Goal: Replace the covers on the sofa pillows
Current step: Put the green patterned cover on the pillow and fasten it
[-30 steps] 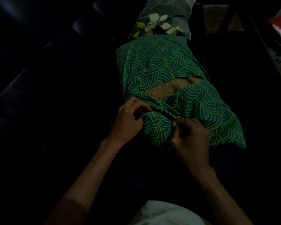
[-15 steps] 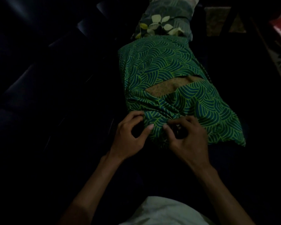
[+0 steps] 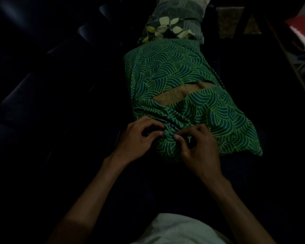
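Both hands, left hand [image 3: 136, 138] and right hand [image 3: 197, 147], are pinching bunched fabric of the green cover [image 3: 174, 76] at the pillow's near end on the dark sofa [image 3: 60, 103].

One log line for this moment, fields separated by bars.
left hand pinches green cover | right hand pinches it | inner pillow shows through gap

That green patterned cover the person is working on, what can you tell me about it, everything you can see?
The green cover looks like thin woven cloth, printed with curved yellow-green lines on blue-green. It lies lengthwise on a dark sofa, stretched over a pillow. Across its middle an opening gapes, showing the brownish inner pillow. Its near end is bunched into folds, where the left hand and right hand both pinch the fabric. Its far end meets a grey leaf-print pillow.
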Demonstrator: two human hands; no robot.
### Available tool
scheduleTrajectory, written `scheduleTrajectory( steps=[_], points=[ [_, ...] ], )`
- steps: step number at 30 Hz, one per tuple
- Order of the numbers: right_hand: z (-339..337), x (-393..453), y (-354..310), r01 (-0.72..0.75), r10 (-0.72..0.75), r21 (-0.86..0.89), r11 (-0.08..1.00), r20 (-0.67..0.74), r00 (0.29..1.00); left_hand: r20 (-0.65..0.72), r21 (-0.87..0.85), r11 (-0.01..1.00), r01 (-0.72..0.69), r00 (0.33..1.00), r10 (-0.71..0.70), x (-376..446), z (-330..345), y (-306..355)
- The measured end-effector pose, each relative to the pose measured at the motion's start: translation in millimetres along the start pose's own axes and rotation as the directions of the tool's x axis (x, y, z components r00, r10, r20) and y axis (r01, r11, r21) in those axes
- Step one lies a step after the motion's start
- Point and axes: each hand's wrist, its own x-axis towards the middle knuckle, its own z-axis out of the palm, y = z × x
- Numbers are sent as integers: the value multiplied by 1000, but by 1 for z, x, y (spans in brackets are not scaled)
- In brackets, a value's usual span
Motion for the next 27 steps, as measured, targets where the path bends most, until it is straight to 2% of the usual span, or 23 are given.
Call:
scheduleTrajectory(
  steps=[4,9,11,17,21,27],
  points=[
    [0,1,4,0,0,-19,1000,-36,999,-15,39,999,-22,1000,22,4,3,0],
    [-6,-4,4,-23,20,-66,998,-42,999,-92,192,981,-23,995,41,13,1,-4],
    [-6,-3,5,-47,44,-82,996,-33,998,-70,225,974,-37,996,54,13,3,-1],
    [-4,1,5,-118,122,-96,988,37,992,-44,158,979,-126,990,135,0,6,8],
    [-6,1,5,-142,145,-50,989,67,987,12,128,988,-91,996,90,-13,8,14],
    [-11,-2,13,-62,61,1,998,150,987,138,407,896,-177,982,131,-17,6,17]
  ],
)
